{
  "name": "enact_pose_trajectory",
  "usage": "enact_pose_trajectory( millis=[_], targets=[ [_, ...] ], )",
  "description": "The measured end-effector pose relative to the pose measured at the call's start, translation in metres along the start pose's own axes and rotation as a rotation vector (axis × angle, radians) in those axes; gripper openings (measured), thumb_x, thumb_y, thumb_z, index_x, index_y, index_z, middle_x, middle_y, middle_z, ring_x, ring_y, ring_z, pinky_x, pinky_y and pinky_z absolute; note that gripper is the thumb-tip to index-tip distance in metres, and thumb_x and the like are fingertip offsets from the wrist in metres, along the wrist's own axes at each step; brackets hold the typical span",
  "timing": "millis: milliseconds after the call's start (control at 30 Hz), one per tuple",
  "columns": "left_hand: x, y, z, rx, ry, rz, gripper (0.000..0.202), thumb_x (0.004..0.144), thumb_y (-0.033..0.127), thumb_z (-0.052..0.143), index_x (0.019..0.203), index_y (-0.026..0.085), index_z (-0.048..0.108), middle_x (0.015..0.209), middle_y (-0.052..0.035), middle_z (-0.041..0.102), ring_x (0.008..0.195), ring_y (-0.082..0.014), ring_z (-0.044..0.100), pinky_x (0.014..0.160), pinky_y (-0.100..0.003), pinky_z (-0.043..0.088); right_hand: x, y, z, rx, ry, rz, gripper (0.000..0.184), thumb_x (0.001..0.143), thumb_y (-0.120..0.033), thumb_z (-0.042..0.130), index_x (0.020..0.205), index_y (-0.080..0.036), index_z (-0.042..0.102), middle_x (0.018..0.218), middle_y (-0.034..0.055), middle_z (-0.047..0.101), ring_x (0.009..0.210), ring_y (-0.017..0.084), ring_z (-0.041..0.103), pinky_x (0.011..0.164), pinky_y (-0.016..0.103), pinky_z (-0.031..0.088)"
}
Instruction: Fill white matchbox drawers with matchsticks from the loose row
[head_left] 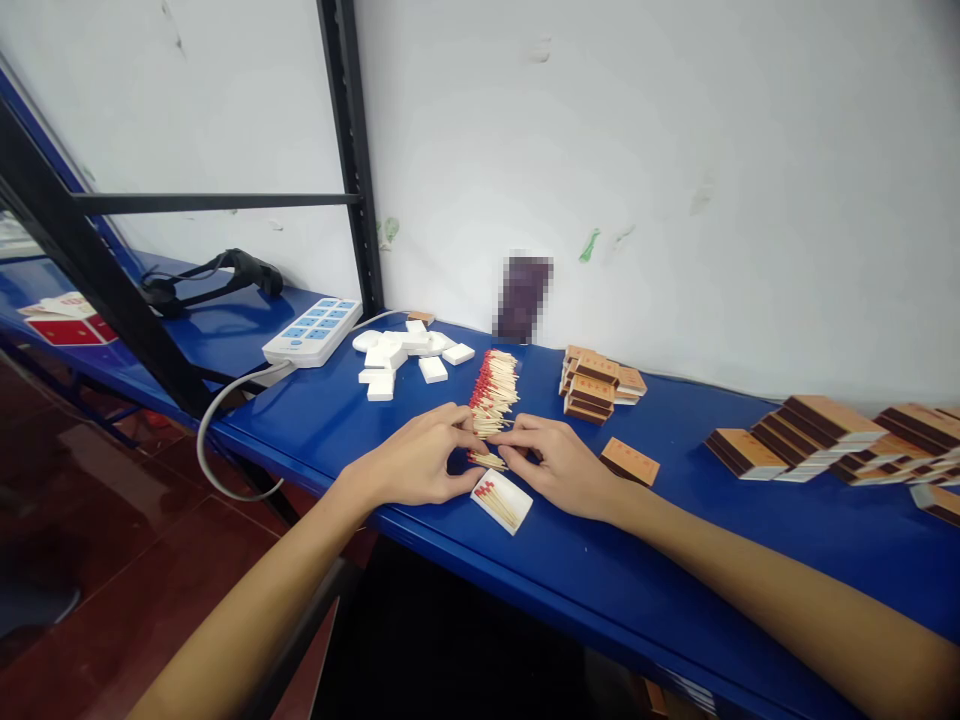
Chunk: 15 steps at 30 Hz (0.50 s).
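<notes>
A long pile of red-headed matches (495,390) lies on the blue table, heads to the left. My left hand (431,455) is curled at the near end of the pile, thumb and forefinger around a small bunch of matches (487,460). From the other side my right hand (555,465) pinches at the stick ends of the same bunch. Just in front sits a white matchbox tray (517,495) with several matches in it, close to my left thumb. The fingertips partly hide the bunch. Beside my right hand rests a closed matchbox cover (630,462).
White trays (390,352) are heaped at the back left beside a power strip (315,330). Stacked matchboxes (592,380) stand behind my right hand, with more matchboxes (810,435) farther right. A black rack post (349,150) rises at the left. A blurred dark object (525,300) leans against the wall.
</notes>
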<state>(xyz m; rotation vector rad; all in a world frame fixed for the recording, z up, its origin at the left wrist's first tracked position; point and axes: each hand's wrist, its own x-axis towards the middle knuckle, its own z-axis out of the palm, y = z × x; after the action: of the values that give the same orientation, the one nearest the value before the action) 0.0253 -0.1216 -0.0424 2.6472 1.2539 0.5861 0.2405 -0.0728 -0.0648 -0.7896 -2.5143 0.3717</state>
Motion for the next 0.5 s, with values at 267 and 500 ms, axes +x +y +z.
enact_pose_trajectory(
  millis=[267,500],
  targets=[
    [0.0,0.0016,0.0006,0.001,0.012,0.031,0.018,0.086,0.024,0.059,0.098,0.021,0.073,0.086,-0.0031,0.054,0.084,-0.0187,0.052,0.074,-0.03,0.041,0.0004,-0.0004,-0.0006,0.012,0.027,-0.005,0.028,0.093,-0.021,0.048,0.106,-0.021,0.072,0.074,0.0006,0.054,0.066,0.013,0.052,0.061,0.026,0.039],
    [0.0002,0.0004,0.0013,0.008,0.017,0.042,0.016,0.086,0.021,0.058,0.094,0.02,0.073,0.081,-0.0022,0.054,0.08,-0.0174,0.052,0.072,-0.029,0.041,-0.001,0.0009,0.0003,0.009,0.062,0.01,0.028,0.092,-0.019,0.049,0.107,-0.019,0.073,0.074,0.0013,0.055,0.064,0.012,0.052,0.06,0.026,0.04]
  ],
)
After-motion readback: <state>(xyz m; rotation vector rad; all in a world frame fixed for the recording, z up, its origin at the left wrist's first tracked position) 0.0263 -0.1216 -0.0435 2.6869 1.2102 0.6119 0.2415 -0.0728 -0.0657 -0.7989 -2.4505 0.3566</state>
